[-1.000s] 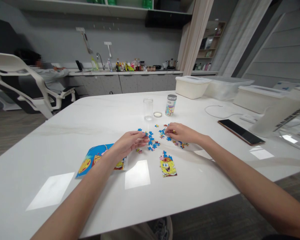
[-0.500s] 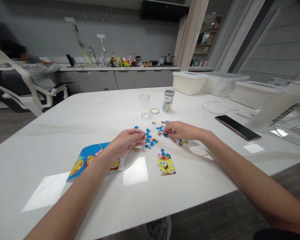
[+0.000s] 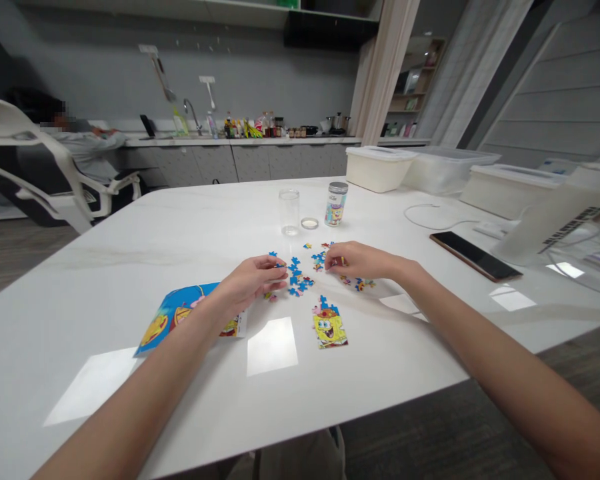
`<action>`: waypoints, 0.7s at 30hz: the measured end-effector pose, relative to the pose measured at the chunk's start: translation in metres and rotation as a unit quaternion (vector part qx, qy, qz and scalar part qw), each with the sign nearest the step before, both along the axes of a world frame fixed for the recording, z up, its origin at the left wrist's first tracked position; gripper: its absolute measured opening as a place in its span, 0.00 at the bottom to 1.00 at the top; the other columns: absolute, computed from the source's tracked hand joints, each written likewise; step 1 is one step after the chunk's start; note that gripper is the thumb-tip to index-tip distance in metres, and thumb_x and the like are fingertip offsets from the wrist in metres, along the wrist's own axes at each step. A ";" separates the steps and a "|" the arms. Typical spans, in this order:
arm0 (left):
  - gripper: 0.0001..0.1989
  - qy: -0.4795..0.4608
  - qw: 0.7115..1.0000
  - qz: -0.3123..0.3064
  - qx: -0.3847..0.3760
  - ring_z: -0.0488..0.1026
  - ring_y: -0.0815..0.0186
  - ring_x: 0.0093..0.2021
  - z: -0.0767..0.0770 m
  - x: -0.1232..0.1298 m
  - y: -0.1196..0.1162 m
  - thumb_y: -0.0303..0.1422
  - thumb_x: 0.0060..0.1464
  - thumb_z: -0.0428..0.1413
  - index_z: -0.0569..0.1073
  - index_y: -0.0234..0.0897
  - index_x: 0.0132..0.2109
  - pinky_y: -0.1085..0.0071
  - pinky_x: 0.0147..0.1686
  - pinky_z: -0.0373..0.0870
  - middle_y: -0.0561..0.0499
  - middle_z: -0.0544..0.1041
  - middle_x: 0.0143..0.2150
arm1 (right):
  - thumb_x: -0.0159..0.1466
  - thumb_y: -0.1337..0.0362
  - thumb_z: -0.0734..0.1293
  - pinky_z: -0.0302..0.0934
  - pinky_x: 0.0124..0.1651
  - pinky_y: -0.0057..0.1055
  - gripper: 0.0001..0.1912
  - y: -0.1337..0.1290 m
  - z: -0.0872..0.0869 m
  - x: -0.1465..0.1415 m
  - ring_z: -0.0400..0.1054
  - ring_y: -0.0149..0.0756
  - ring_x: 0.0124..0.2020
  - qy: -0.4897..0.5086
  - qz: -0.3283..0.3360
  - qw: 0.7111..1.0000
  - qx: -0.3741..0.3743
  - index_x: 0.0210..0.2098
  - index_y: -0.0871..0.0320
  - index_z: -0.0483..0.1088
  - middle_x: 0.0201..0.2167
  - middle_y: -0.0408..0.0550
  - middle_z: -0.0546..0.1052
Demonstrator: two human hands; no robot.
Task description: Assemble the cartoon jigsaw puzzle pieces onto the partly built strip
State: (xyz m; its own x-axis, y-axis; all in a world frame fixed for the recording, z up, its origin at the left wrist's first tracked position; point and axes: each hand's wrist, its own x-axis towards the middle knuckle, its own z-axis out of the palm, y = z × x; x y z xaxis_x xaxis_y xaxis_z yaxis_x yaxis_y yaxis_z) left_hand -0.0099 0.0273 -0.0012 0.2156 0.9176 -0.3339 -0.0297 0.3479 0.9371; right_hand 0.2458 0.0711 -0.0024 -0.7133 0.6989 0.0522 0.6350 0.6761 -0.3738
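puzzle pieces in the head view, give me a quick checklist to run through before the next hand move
1. Joined section lying apart from the left hand and right hand: ok.
2. All loose pieces in sight: cannot tell, the right hand may hide some.
3. Picture sheet fully visible: not ok, the left forearm crosses it.
4. Piece held in the left hand: cannot tell, too small to make out.
5. Clear jar upright and not touched by either hand: ok.
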 end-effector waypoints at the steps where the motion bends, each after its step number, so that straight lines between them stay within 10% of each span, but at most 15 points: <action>1: 0.10 0.007 1.000 0.002 -0.008 0.74 0.69 0.29 0.000 0.001 0.000 0.29 0.46 0.66 0.71 0.35 0.32 0.75 0.26 0.68 0.51 0.75 0.29 | 0.60 0.70 0.64 0.60 0.39 0.33 0.05 0.000 0.000 0.000 0.67 0.34 0.34 0.010 -0.001 1.000 -0.005 0.34 0.58 0.72 0.33 0.48 0.76; 5: 0.07 0.016 0.999 0.012 -0.026 0.74 0.69 0.27 0.000 0.004 0.000 0.33 0.54 0.61 0.70 0.36 0.36 0.76 0.23 0.64 0.50 0.76 0.29 | 0.57 0.71 0.66 0.62 0.38 0.31 0.03 0.001 0.000 -0.004 0.68 0.32 0.33 0.142 -0.015 0.982 -0.122 0.32 0.58 0.70 0.32 0.46 0.76; 16: 0.10 0.002 1.000 -0.001 0.000 0.77 0.67 0.32 -0.009 0.007 0.002 0.31 0.52 0.62 0.70 0.34 0.40 0.78 0.19 0.58 0.45 0.78 0.34 | 0.58 0.72 0.69 0.63 0.35 0.23 0.02 0.004 -0.002 -0.008 0.69 0.25 0.29 0.393 -0.134 0.805 -0.424 0.31 0.61 0.74 0.27 0.43 0.76; 21: 0.11 0.007 1.000 -0.001 -0.007 0.79 0.63 0.36 -0.009 0.007 0.001 0.31 0.53 0.61 0.68 0.36 0.41 0.77 0.19 0.58 0.41 0.80 0.38 | 0.58 0.71 0.70 0.63 0.32 0.22 0.02 0.003 -0.007 -0.006 0.66 0.23 0.25 0.366 -0.131 0.804 -0.449 0.31 0.61 0.75 0.27 0.42 0.76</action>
